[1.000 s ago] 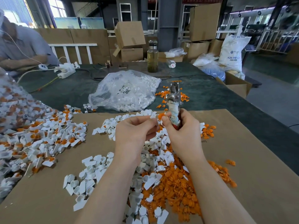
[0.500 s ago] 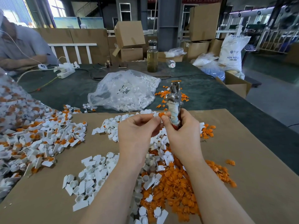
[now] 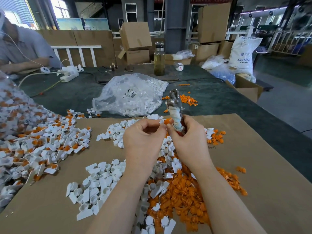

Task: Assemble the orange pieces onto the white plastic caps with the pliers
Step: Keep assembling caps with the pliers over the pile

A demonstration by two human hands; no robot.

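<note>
Orange piece (image 3: 167,121) on white cap (image 3: 162,122) pinched by left hand (image 3: 143,139), right hand (image 3: 189,137) gripping pliers (image 3: 175,112), handles hidden

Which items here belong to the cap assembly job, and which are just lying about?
Job:
left hand, pinching a white cap with an orange piece
right hand, gripping the pliers
loose white caps
loose orange pieces
finished caps

Lying about:
glass bottle
power strip
cardboard boxes
ABS resin sack

Two hands (image 3: 143,137), one pliers (image 3: 175,112), one bottle (image 3: 159,59).
</note>
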